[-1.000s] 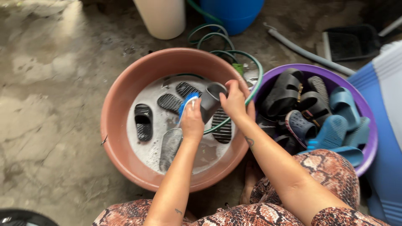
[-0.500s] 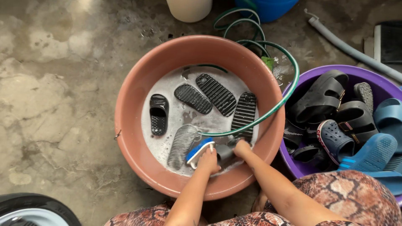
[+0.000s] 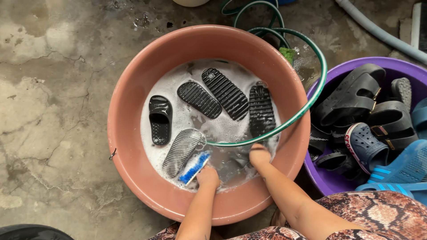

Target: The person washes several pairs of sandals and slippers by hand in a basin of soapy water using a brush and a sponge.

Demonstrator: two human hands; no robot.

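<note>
Cracked, stained concrete floor [image 3: 53,89], wet in patches, carries two tubs side by side. Item one: large terracotta-coloured plastic basin [image 3: 133,89], holding shallow soapy water. Contents: one black slide sandal [image 3: 159,119] upright at the left side; three black sandals [image 3: 224,92] lying sole-up across the far side; one grey sandal [image 3: 180,151] sole-up toward the near edge. Green garden hose [image 3: 311,98] loops in over the far right rim and curves across the water to the middle. Left hand [image 3: 208,176], at the near edge of the basin, is closed around a blue-and-white scrub brush [image 3: 192,167], whose head lies just beside the grey sandal's heel. Right hand [image 3: 259,154] is plunged into the suds at the near right of the basin; whether its grip is open or closed on anything cannot be told, since foam hides the fingers. Item two: purple tub [image 3: 400,64], touching the basin's right side, heaped with dark strapped sandals [image 3: 356,95], a navy clog [image 3: 365,146] and blue slides [image 3: 402,166]. Grey pipe [image 3: 378,31] lies on the floor beyond the tub. Patterned snakeskin-print clothing [image 3: 378,213] fills the near right corner.
</note>
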